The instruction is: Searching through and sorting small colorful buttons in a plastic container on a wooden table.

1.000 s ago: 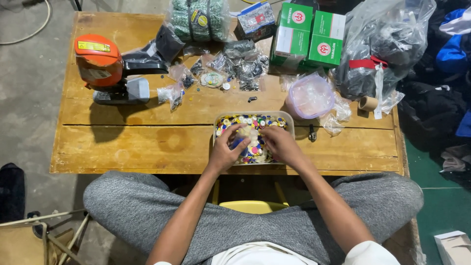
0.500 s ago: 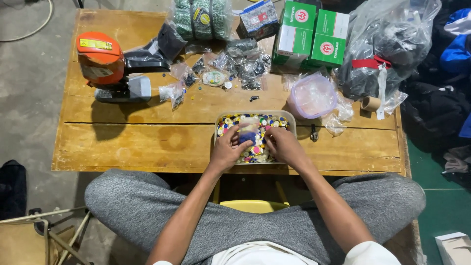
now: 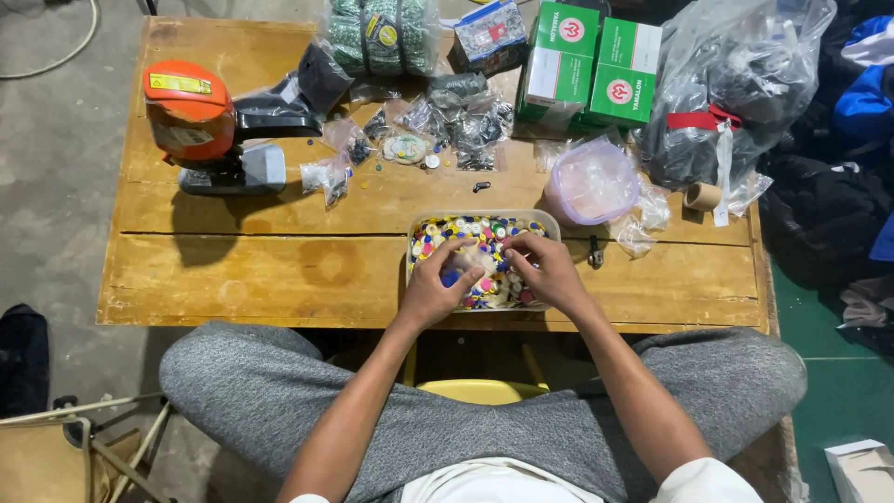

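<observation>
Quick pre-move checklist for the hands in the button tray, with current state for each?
1. Both hands over the tray: ok. Left hand and right hand are inside the tray of mixed coloured buttons.
2. Grip on a piece: cannot tell. The fingers are curled together over the buttons; what they pinch is too small to see.
3. Tray seated on the wooden table: ok, though it sits at the near edge.
4. Orange press machine: ok, apart from both hands.
5. Lidded plastic tub: ok, behind the tray, untouched.
</observation>
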